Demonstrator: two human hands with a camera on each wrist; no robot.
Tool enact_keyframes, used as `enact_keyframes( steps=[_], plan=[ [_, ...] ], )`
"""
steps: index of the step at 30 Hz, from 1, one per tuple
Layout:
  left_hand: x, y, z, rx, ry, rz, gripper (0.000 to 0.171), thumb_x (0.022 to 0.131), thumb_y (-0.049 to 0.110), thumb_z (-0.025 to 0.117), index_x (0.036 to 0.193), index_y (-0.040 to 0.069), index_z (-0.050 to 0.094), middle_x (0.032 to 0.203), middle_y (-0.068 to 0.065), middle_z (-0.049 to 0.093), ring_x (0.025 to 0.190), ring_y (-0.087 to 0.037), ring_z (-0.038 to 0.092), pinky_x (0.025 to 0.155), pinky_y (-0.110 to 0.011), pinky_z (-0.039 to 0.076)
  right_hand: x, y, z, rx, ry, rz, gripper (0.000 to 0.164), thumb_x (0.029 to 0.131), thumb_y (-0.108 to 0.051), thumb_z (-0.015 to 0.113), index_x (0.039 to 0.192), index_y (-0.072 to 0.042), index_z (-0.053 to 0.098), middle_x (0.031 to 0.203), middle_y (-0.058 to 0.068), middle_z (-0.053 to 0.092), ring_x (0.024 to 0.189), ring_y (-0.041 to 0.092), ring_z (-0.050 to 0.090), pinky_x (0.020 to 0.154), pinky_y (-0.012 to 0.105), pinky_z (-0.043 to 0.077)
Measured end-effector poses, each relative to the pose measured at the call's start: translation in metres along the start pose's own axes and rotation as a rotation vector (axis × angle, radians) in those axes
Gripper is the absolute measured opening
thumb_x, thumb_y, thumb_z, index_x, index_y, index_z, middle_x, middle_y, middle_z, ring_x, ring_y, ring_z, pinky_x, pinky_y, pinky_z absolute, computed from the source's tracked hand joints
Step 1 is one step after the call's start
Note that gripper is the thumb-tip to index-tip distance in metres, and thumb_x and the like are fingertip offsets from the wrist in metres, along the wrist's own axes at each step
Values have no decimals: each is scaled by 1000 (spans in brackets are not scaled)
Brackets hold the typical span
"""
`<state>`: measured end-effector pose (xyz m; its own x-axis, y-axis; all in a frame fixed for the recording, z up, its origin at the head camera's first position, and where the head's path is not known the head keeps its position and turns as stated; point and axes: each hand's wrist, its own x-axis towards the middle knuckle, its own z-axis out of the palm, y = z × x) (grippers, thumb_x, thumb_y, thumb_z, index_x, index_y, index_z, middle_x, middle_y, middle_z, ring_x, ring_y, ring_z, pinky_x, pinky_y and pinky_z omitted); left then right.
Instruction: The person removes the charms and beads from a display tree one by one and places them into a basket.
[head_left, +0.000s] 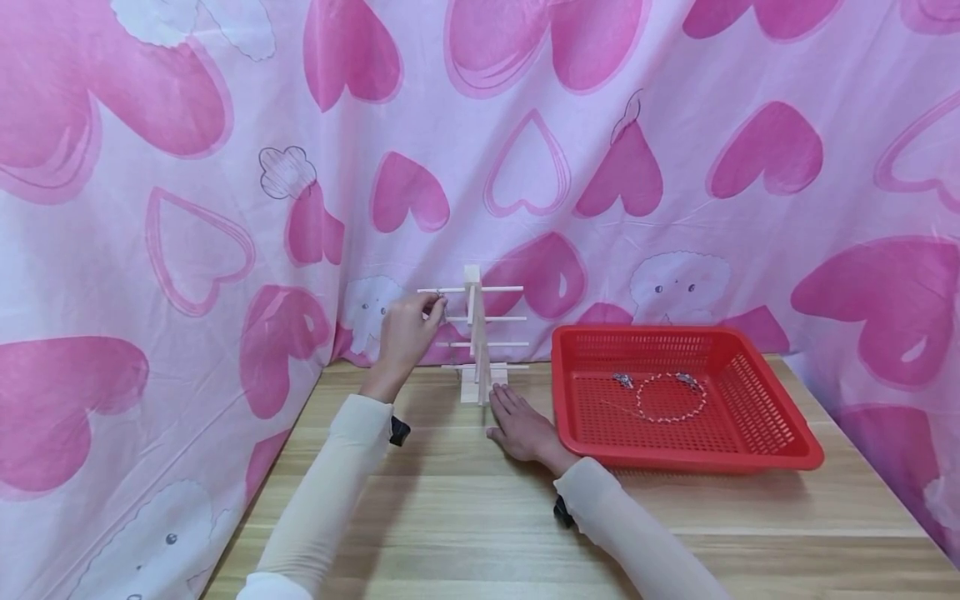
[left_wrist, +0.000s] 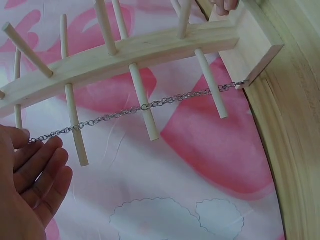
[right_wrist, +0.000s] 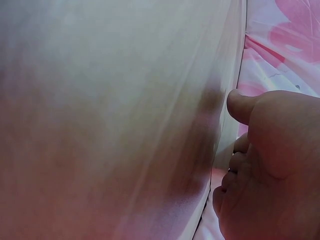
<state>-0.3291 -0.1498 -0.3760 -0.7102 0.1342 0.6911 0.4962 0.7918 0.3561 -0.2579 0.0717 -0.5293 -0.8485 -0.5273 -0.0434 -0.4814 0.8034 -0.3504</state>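
Note:
A pale wooden rack (head_left: 481, 337) with several thin pegs on both sides stands upright on the table. My left hand (head_left: 408, 329) is at its top left peg, pinching one end of a silver link chain (left_wrist: 112, 116) between thumb and forefinger. In the left wrist view the chain runs from those fingertips past several pegs towards the rack's base (left_wrist: 260, 45); whether it is looped on the top peg cannot be seen. My right hand (head_left: 522, 429) rests with straight fingers at the foot of the rack, its fingertips touching the base. The right wrist view shows that hand (right_wrist: 280, 150) from the side.
To the right stands a red perforated basket (head_left: 686, 461). Inside lie a ring of red-and-white beads (head_left: 638, 400) and two small silver chain heaps, one at the left (head_left: 622, 380). A pink heart-patterned cloth (head_left: 525, 50) hangs behind and beside the wooden table (head_left: 450, 517).

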Motion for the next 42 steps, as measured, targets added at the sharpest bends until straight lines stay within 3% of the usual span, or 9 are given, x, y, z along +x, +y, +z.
enact_keyframes(
  steps=[8,14,25,42],
  plan=[
    [-1,1,1,-54,45,-49,17,101,11,69,98,-4,76,86,-18,79,74,-29,76,64,-42,65,0,0,0,2,5,-2,75,111,-36,54,168,2,24,178,19,19,167,37,16,137,49,21],
    [-2,0,1,-88,71,-74,19,103,14,67,98,-3,73,85,-18,78,74,-30,75,65,-44,65,0,0,0,18,6,-2,75,110,-35,56,168,2,25,178,20,20,166,38,17,137,50,21],
    [0,-1,-2,-78,120,-54,17,102,11,66,93,-3,69,81,-20,75,72,-34,71,67,-47,62,0,0,0,20,0,5,77,110,-36,57,168,1,24,178,19,19,167,37,16,137,48,20],
    [3,-22,-17,-32,198,-46,14,98,10,67,88,0,67,76,-18,72,69,-34,70,63,-50,58,-2,-2,-3,24,14,-9,76,110,-34,58,167,4,25,177,21,21,166,39,18,137,48,22]
  ],
)
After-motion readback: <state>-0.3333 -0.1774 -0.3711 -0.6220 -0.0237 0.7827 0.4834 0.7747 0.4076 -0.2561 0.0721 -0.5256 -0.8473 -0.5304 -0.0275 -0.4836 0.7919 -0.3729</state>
